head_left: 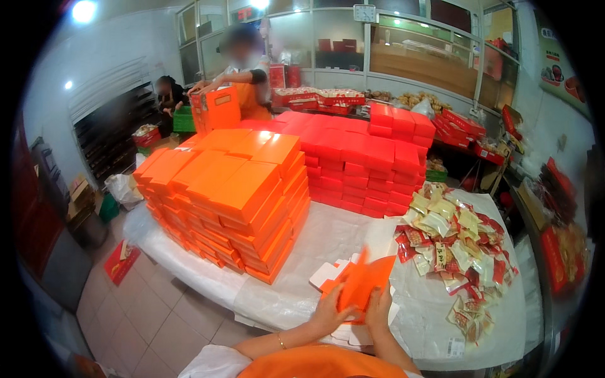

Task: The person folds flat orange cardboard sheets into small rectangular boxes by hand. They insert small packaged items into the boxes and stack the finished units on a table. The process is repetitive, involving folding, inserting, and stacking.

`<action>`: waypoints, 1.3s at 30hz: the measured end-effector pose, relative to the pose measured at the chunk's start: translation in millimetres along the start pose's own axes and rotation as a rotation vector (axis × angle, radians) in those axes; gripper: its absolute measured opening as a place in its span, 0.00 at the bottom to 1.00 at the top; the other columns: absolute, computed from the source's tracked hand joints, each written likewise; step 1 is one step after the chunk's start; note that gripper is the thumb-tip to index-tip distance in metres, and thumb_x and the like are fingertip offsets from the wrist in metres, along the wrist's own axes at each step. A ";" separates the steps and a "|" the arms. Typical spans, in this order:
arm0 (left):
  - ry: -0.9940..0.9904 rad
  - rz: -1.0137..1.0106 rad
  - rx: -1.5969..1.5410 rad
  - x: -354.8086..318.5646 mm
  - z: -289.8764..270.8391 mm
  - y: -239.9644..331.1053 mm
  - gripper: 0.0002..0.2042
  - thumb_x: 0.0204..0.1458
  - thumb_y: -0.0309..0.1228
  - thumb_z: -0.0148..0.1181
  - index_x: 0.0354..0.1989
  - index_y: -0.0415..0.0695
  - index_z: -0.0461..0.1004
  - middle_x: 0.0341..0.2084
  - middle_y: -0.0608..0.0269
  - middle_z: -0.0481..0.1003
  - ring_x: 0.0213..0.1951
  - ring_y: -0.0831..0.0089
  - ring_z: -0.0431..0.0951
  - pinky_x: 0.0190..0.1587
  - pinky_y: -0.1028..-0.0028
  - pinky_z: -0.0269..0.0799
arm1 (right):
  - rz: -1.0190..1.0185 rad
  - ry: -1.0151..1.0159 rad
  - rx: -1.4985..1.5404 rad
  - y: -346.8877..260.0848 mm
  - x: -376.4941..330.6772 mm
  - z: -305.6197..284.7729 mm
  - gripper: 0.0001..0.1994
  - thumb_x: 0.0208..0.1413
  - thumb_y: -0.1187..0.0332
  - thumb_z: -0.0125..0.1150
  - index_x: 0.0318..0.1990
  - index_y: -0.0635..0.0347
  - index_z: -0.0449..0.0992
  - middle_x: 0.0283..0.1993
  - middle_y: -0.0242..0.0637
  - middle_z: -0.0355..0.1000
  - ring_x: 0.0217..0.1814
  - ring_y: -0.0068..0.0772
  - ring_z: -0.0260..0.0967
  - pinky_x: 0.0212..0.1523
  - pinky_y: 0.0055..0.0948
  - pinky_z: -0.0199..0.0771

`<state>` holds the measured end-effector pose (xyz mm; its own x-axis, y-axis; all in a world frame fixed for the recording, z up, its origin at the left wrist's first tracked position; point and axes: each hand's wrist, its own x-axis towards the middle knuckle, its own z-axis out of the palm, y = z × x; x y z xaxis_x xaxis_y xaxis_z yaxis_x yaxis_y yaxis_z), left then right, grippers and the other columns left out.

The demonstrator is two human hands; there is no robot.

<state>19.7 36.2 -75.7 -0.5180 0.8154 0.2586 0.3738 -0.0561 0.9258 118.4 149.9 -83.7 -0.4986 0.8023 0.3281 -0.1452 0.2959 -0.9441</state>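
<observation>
An orange cardboard box [374, 278], partly folded with its flaps standing up, is between my two hands near the table's front edge. My left hand [331, 310] grips its left side, fingers bent against the card. On the opposite side my right hand [378, 307] is closed round the edge. Beneath the box lie flat cartons [325, 274] with their white sides up. To the right spreads a heap of small sealed packets [450, 236] in cream, gold and red. A tall stack of closed orange boxes [233, 189] rises at the left.
Red boxes [359, 151] are stacked at the table's back. White plastic sheeting [277, 302] covers the table. A co-worker [242, 75] handles an orange carrier box [216, 110] behind the stacks; another person [167, 94] is farther left. Trays of goods [321, 101] line the far counter.
</observation>
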 end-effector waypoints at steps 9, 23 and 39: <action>-0.030 -0.058 0.000 -1.8 3.4 -39.7 0.38 0.53 0.36 0.62 0.65 0.33 0.46 0.57 0.37 0.63 0.57 0.48 0.67 0.57 0.59 0.65 | -0.270 -0.036 -0.185 -7.5 -7.6 2.5 0.20 0.60 0.66 0.43 0.54 0.74 0.64 0.35 0.50 0.71 0.36 0.43 0.69 0.37 0.37 0.69; 0.080 0.260 -0.014 -5.8 1.3 -1.7 0.37 0.53 0.28 0.58 0.69 0.37 0.43 0.61 0.40 0.58 0.61 0.51 0.61 0.61 0.60 0.60 | -0.054 -0.110 0.052 -12.0 -19.5 -4.3 0.31 0.62 0.61 0.42 0.68 0.70 0.46 0.67 0.52 0.54 0.67 0.44 0.56 0.63 0.35 0.57; 0.090 0.162 -0.011 4.3 -3.2 25.8 0.10 0.60 0.30 0.45 0.44 0.39 0.70 0.33 0.52 0.71 0.34 0.60 0.73 0.38 0.68 0.68 | -0.240 -0.002 -0.140 -27.4 -4.3 -26.9 0.10 0.58 0.70 0.41 0.38 0.65 0.71 0.36 0.38 0.71 0.38 0.29 0.67 0.43 0.28 0.67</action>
<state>24.7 36.3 -49.9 -0.5187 0.7405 0.4273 0.4498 -0.1886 0.8730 147.4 152.3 -58.3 -0.4657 0.6995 0.5421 -0.1397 0.5468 -0.8256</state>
